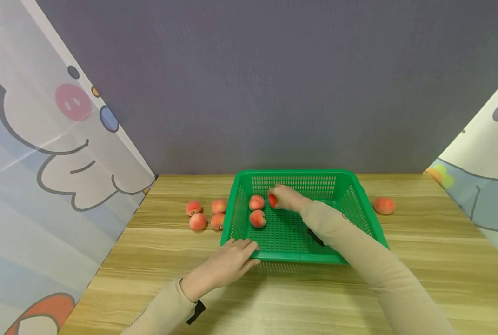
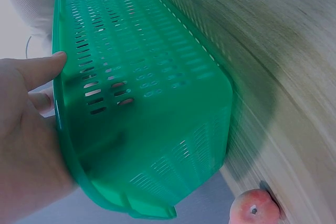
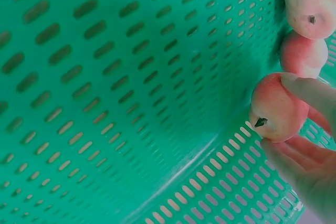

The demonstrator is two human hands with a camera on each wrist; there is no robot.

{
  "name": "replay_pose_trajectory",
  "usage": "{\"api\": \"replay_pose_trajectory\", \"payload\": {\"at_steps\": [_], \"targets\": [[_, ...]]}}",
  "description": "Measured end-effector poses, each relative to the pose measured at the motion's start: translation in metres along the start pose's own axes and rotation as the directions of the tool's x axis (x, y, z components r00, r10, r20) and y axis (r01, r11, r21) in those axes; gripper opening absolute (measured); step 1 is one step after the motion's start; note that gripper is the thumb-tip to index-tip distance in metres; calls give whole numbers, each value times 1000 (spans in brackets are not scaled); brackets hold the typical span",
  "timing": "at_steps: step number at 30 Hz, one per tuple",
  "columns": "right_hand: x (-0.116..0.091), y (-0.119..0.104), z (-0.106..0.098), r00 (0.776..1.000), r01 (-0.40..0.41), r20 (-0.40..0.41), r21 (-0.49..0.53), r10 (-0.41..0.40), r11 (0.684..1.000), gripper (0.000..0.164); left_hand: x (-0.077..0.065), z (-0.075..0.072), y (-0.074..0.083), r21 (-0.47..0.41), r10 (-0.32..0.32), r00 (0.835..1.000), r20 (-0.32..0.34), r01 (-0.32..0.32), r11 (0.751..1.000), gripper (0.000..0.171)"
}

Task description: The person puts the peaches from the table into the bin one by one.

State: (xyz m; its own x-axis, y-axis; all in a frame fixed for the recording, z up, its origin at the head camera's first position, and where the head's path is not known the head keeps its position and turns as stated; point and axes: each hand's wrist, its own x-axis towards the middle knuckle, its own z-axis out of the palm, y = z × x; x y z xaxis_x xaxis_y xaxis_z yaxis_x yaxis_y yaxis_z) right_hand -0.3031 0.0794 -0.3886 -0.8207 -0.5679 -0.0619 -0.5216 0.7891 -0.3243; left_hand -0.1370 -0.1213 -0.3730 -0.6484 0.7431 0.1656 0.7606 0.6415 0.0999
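Observation:
A green plastic basket with slotted walls stands on the wooden table. My right hand reaches into its far left part and holds a peach between thumb and fingers, close to the basket floor. Beside that one, two more peaches, one at the back and one nearer, lie inside along the left. My left hand grips the basket's near rim at the front left corner; in the left wrist view its thumb lies against the rim's outer side.
Left of the basket several peaches lie in a loose group on the table. A single peach lies to the right of the basket. A grey panel rises behind the table, with cartoon-printed curtains at both sides.

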Motion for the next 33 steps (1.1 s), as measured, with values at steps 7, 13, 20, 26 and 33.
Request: {"api": "replay_pose_trajectory", "payload": {"at_steps": [7, 13, 20, 26, 33], "targets": [[1, 1, 4, 1000, -10, 1, -2, 10, 1000, 39, 0, 0, 0, -10, -1, 1000, -2, 1, 1000, 16], [2, 2, 7, 1000, -17, 2, -8, 17, 1000, 38, 0, 0, 0, -16, -6, 1000, -1, 6, 1000, 16], [2, 3, 8, 1000, -18, 2, -6, 18, 1000, 39, 0, 1, 0, -13, -7, 1000, -2, 7, 1000, 17], [3, 2, 8, 1000, -22, 9, -13, 22, 1000, 41, 0, 0, 0, -22, -11, 1000, 4, 11, 1000, 17], [1, 2, 5, 1000, -24, 11, 7, 24, 1000, 41, 0, 0, 0, -23, -13, 1000, 8, 13, 1000, 17]]}}
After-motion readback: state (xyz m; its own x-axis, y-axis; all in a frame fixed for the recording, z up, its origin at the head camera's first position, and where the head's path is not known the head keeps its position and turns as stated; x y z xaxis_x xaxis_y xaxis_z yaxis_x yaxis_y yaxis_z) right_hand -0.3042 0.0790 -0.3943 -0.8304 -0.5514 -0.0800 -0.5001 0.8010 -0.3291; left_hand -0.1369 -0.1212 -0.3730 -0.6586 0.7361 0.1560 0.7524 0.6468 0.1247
